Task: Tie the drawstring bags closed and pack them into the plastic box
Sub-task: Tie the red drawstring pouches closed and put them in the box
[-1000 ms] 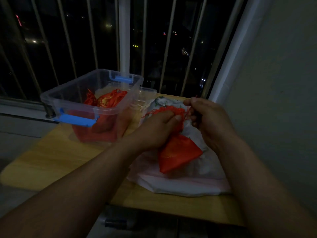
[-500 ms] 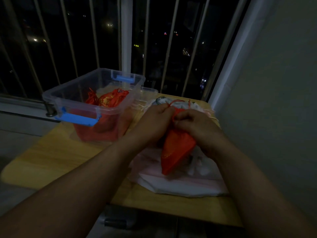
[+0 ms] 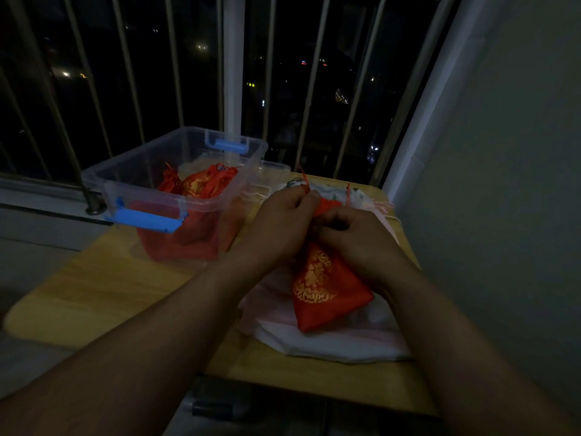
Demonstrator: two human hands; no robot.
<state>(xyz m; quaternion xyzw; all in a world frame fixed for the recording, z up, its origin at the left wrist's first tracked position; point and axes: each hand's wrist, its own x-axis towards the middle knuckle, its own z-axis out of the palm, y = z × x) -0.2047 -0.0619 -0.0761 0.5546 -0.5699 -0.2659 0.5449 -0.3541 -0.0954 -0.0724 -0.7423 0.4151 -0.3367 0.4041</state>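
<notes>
— Where was the red bag [image 3: 327, 291] kept?
— It was held above the bench [image 3: 103, 287], right of the plastic box [image 3: 141, 162]. Its top was pinched tight by the left grip [image 3: 283, 221] and right grip [image 3: 355, 237].

Clear plastic box [image 3: 147, 171]: 1
Blue latches [image 3: 147, 220]: 2
Red drawstring bag [image 3: 327, 287], held: 1
Red bags [image 3: 201, 184] in box: number unclear
Left hand [image 3: 283, 221], right hand [image 3: 355, 237]: 2

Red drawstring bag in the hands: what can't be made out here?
- Head view, red drawstring bag: neck and any knot covered by the left hand and right hand.
- Head view, red bags in the plastic box: number unclear because they overlap in dim light.
</notes>
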